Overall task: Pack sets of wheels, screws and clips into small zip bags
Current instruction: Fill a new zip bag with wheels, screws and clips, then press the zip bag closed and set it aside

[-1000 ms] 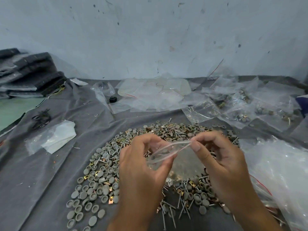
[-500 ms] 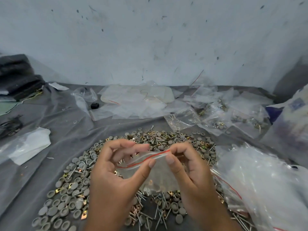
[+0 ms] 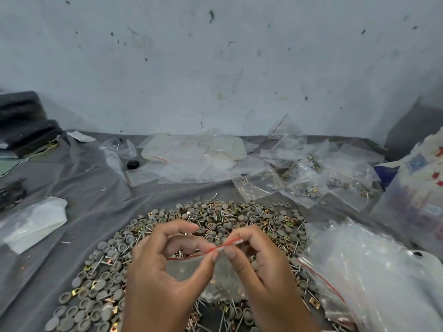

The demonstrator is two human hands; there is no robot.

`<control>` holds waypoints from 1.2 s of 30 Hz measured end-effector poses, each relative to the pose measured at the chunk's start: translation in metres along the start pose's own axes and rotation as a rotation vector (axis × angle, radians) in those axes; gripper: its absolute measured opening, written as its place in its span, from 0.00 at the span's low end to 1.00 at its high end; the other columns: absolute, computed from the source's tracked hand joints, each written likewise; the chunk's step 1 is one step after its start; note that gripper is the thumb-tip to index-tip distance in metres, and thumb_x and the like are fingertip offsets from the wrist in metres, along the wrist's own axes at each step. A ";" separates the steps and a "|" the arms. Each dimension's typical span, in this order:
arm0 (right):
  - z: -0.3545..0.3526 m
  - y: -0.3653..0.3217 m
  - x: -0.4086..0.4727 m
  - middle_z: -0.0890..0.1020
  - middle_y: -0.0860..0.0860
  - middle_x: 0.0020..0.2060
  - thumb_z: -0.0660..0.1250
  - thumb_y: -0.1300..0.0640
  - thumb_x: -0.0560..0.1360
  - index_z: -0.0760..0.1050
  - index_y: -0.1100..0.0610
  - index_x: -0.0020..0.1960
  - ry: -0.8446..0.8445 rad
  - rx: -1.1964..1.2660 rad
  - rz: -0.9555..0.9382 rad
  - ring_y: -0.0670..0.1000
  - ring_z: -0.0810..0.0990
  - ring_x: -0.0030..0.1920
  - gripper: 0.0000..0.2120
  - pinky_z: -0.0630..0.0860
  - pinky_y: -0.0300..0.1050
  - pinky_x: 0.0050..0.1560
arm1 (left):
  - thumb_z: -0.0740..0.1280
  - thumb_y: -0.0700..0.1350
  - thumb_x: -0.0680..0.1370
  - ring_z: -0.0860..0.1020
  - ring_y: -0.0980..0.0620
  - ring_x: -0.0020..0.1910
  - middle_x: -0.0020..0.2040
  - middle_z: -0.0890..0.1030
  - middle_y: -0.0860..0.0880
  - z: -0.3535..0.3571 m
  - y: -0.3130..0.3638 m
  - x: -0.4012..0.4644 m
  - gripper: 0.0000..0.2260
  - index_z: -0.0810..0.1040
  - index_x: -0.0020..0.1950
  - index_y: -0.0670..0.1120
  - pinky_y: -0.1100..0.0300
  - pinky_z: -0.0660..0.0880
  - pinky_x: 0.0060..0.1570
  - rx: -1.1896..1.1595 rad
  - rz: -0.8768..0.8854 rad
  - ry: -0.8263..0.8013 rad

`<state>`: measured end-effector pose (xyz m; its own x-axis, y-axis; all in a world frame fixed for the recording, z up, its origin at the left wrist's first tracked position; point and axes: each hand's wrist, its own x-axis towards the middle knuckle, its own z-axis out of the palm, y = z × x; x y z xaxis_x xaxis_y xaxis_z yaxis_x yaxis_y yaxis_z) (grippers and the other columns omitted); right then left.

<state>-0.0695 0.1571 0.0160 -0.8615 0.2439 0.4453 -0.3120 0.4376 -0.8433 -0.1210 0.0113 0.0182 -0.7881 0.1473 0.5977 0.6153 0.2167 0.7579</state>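
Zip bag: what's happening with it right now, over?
Both hands, left hand and right hand, pinch zip bag at its red strip. Held above parts pile. Nothing blocking.

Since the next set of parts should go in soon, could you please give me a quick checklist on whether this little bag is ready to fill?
1. Bag held by both hands: ok. The left hand and right hand both pinch the small zip bag at its red strip.
2. Mouth pulled open: not ok, the strip looks flat and closed between the fingers.
3. Bag empty: cannot tell, the clear film shows the pile behind it.
4. Parts close by: ok, the pile of wheels, screws and clips lies right under the hands.
5. A hand free to pick parts: not ok, both are busy.
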 end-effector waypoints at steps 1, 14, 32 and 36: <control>0.000 0.000 0.000 0.78 0.37 0.43 0.61 0.39 0.78 0.78 0.50 0.51 -0.003 0.004 0.005 0.45 0.78 0.44 0.16 0.70 0.32 0.44 | 0.74 0.60 0.67 0.82 0.43 0.51 0.41 0.85 0.62 0.000 -0.001 0.000 0.18 0.74 0.54 0.62 0.36 0.72 0.57 -0.008 -0.003 -0.002; -0.004 -0.002 0.001 0.79 0.44 0.38 0.62 0.40 0.75 0.77 0.43 0.48 0.077 0.187 0.024 0.43 0.77 0.38 0.09 0.73 0.35 0.39 | 0.72 0.63 0.68 0.82 0.53 0.52 0.44 0.85 0.64 -0.003 -0.004 0.003 0.20 0.75 0.58 0.61 0.41 0.73 0.57 0.009 0.009 0.014; -0.005 0.004 0.002 0.85 0.52 0.45 0.75 0.49 0.69 0.78 0.39 0.51 0.260 0.361 -0.008 0.48 0.84 0.45 0.13 0.79 0.37 0.48 | 0.81 0.65 0.60 0.84 0.51 0.41 0.45 0.87 0.45 -0.002 -0.013 0.009 0.21 0.76 0.45 0.60 0.64 0.80 0.38 -0.414 -0.153 -0.009; -0.012 0.005 0.003 0.85 0.51 0.44 0.76 0.48 0.66 0.79 0.40 0.53 0.283 0.416 0.036 0.47 0.84 0.44 0.16 0.79 0.38 0.47 | 0.82 0.66 0.54 0.86 0.49 0.43 0.41 0.87 0.42 -0.005 -0.014 0.010 0.24 0.75 0.38 0.59 0.64 0.80 0.37 -0.467 -0.236 0.033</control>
<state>-0.0687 0.1698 0.0168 -0.7506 0.5026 0.4288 -0.4666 0.0562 -0.8827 -0.1374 0.0051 0.0148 -0.9099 0.1140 0.3988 0.3695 -0.2141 0.9043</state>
